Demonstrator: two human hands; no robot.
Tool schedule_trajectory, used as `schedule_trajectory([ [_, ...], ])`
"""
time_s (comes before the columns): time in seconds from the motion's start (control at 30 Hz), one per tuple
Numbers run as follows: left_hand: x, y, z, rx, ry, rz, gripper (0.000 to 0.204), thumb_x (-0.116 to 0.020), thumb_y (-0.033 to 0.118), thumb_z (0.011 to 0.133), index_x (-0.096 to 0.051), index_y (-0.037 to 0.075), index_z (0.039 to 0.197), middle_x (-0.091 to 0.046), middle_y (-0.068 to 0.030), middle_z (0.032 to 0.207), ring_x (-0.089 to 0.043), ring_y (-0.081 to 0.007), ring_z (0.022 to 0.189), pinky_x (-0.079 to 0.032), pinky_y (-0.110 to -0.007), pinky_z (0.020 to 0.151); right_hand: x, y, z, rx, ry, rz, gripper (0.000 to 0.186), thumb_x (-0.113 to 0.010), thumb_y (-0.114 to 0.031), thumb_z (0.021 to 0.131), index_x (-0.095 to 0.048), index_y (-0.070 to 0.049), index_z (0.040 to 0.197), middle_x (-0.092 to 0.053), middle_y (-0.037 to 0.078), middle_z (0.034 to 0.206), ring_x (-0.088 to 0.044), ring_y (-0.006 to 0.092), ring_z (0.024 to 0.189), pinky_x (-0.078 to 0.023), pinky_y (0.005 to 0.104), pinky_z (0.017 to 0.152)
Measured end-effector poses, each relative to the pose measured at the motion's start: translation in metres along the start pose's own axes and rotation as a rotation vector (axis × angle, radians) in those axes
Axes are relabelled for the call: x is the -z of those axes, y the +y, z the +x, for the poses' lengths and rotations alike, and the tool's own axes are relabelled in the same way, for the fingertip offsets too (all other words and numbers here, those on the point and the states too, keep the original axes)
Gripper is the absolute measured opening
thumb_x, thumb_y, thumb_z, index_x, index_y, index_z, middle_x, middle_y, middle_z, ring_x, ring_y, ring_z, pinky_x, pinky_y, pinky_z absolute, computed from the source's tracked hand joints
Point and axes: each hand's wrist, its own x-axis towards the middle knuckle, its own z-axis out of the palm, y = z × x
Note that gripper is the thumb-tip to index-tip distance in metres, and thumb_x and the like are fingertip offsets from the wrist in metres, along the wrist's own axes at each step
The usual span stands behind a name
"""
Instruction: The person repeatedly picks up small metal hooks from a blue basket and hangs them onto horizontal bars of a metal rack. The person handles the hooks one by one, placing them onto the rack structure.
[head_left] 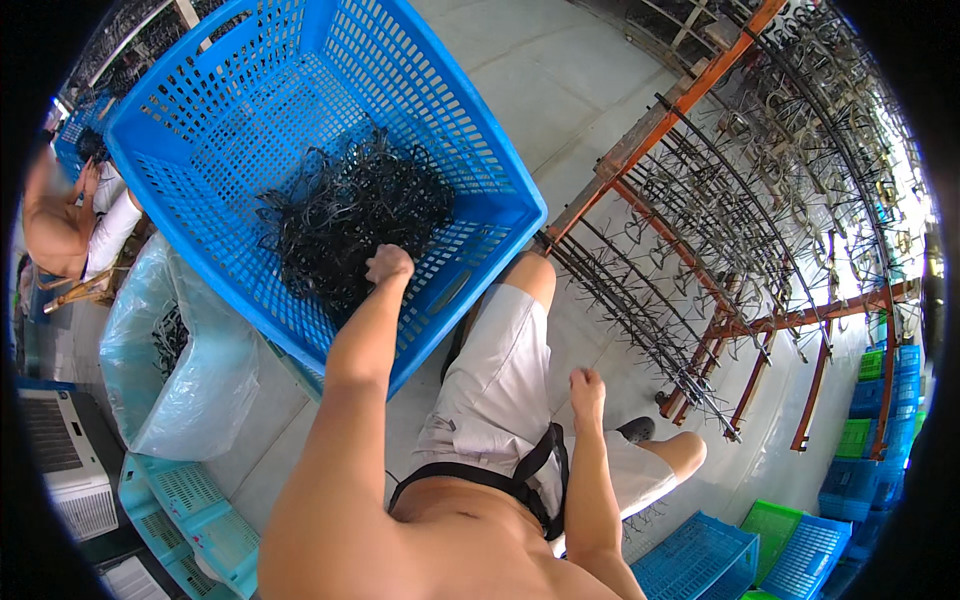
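A large blue plastic basket (470,110) with slotted walls stands tilted in view in front of me. In it lies a tangled heap of thin, shiny black looped pieces (340,215). My left hand (390,263) reaches over the near rim to the heap's near edge, fingers curled shut. Whatever it grips is hidden. My right hand (587,392) is a closed fist above my right thigh, beside the rack; nothing can be made out in it.
To the right stands an orange metal rack (690,100) with rows of thin hooked rods. A clear plastic bag (200,390) with black pieces sits left of the basket. Blue crates (700,560) stand at lower right, an air-cooler-like unit (75,460) at lower left. Another person (60,230) sits far left.
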Motion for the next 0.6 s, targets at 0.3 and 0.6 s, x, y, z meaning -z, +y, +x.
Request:
schedule_trajectory([
  [0.3, 0.006, -0.041, -0.033, -0.134, -0.021, -0.866, 0.015, -0.072, 0.014, 0.071, -0.06, 0.006, 0.077, -0.061, -0.0053, 0.075, -0.057, -0.017, 0.066, -0.044, -0.029, 0.061, -0.103, -0.172, -0.049, 0.554, -0.588, 0.139, 0.028, -0.056, -0.021, 0.086, -0.057, 0.003, 0.101, -0.062, 0.017, 0.083, -0.06, 0.0236, 0.079, -0.046, 0.0315, 0.073],
  [0.6, 0.017, -0.049, -0.11, -0.511, -0.258, -1.105, 0.012, -0.063, 0.011, 0.078, -0.062, 0.001, 0.086, -0.063, -0.0045, 0.081, -0.057, -0.0105, 0.075, -0.046, -0.027, 0.07, -0.205, -0.159, -0.022, 0.663, -0.711, 0.322, 0.035, -0.043, -0.021, 0.092, -0.063, 0.007, 0.088, -0.066, 0.013, 0.084, -0.063, 0.0234, 0.074, -0.049, 0.0325, 0.074],
])
